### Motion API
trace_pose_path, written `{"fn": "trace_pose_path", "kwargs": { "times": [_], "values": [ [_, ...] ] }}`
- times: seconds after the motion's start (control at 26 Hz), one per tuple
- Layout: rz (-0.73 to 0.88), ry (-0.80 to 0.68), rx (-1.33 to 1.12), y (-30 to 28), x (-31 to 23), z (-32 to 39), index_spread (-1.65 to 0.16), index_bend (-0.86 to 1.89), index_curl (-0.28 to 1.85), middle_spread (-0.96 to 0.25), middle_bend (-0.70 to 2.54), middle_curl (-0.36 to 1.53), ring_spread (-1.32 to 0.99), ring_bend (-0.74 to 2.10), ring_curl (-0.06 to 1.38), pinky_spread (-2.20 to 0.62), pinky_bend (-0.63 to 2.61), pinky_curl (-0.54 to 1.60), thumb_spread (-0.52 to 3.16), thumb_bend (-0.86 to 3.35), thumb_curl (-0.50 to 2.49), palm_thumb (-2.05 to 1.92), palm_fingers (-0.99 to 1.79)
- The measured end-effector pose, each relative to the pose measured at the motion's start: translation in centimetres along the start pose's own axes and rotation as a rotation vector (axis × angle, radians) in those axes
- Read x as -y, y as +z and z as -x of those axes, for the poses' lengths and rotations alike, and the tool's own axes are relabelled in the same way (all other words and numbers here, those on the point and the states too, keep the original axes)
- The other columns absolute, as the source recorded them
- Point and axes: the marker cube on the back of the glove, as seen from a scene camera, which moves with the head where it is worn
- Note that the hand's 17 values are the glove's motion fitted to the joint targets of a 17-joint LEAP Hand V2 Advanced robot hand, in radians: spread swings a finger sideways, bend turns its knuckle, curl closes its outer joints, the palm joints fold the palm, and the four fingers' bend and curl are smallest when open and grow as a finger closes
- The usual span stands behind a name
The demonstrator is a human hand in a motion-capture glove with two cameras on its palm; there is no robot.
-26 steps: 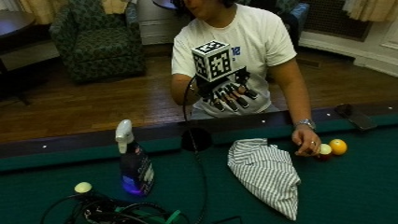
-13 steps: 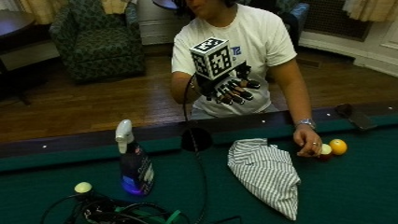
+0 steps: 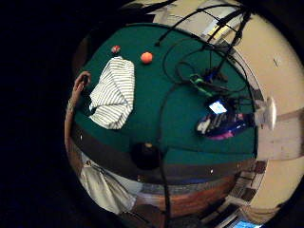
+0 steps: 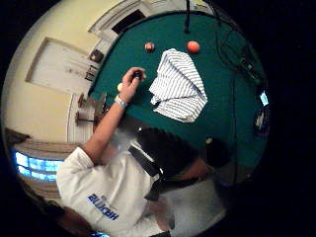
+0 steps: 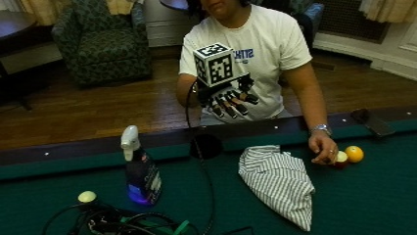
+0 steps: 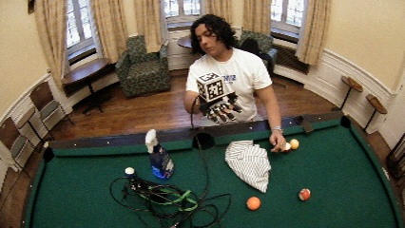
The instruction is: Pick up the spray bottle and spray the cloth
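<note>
Presently the gloved right hand (image 5: 228,98) is raised in front of the person's chest, above the near rail of the pool table (image 5: 58,159), with fingers spread and relaxed and nothing in its grasp. Below and to one side of it, well apart, the spray bottle (image 5: 140,171) stands upright on the green felt near that rail, nozzle head uppermost, beside a tangle of cables (image 5: 124,223). The striped cloth (image 5: 280,181) lies crumpled on the felt, on the other side of the corner pocket (image 5: 206,146). The bare left hand (image 5: 324,149) rests on the felt beside a yellow ball (image 5: 354,153). Judged stage: reach not yet begun. Next, the hand must likely descend to the bottle and close round its neck, a finger on the trigger.
</note>
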Motion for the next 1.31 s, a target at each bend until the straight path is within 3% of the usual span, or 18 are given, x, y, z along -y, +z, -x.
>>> {"fn": "trace_pose_path", "kwargs": {
  "times": [0.62, 1.31],
  "values": [
    [-0.084, 0.246, 0.063, 0.4, -4.4, -9.0, -0.48, 0.13, 0.18, -0.08, 0.21, 0.27, -0.05, 0.39, 0.24, 0.21, 0.43, 0.3, 0.97, -0.03, 0.25, 0.3, 0.18],
    [-0.37, 0.506, 0.547, 1.7, -11.1, -14.7, -0.47, 0.13, 0.18, -0.06, 0.22, 0.31, -0.03, 0.47, 0.28, 0.24, 0.42, 0.32, 0.98, -0.02, 0.29, 0.34, 0.3]
  ]
}}
